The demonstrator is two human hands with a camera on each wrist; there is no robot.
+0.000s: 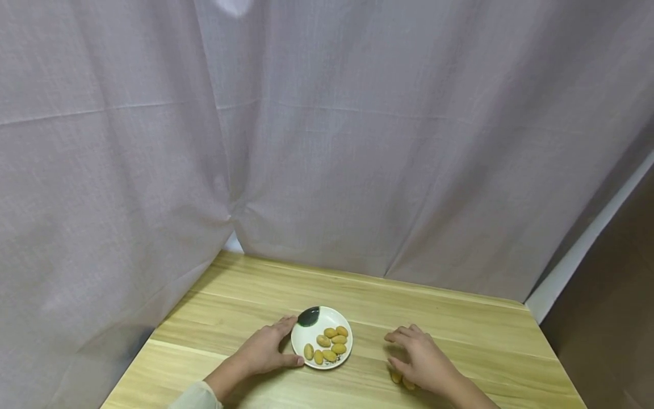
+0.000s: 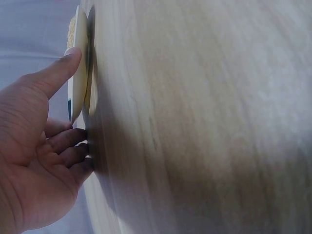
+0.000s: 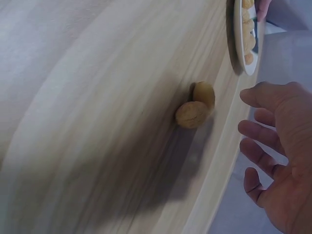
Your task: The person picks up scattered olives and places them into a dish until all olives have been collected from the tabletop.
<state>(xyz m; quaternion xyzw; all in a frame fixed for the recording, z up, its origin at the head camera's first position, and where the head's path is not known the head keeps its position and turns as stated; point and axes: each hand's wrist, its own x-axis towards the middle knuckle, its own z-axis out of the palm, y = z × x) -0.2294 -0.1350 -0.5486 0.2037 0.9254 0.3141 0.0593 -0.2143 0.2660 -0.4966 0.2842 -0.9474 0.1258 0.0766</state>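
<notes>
A small round white plate with a dark green patch bears several oval, yellow-brown pieces that look like nuts or dried fruits. My left hand grips its left edge, thumb on the near rim and index finger at the far side. To the right, my right hand hovers above the table, fingers loosely bent and holding nothing. Two more such oval pieces lie side by side on the wood below it; in the head view the hand partly hides them.
The light wooden table reaches back to a grey curtain, which also hangs along the left. A brown surface stands at the table's right edge.
</notes>
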